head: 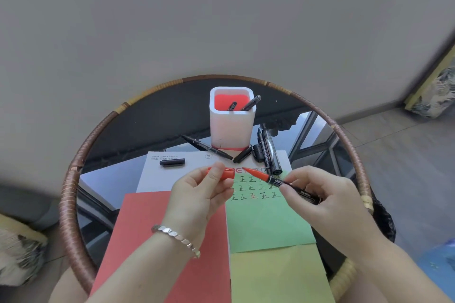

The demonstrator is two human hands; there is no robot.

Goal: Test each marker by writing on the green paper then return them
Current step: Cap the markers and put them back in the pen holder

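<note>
My right hand [320, 200] holds a red-tipped marker [273, 179] by its black barrel, tip pointing left and uncapped. My left hand [199, 194] pinches the marker's red cap [227, 174], a short gap from the tip. Both hover over the green paper [266, 219], which bears rows of written characters near its top edge. A white pen holder [232, 120] with a red inside stands behind, with two black markers [250, 103] in it. Several black markers [269, 152] and a loose black cap [172, 162] lie around its base.
A red sheet [147, 229] lies left of the green paper and a yellow sheet [278, 275] below it, all on a white box [157, 177]. They rest on a round glass table with a woven rim [71, 179]. Cushions sit at both sides.
</note>
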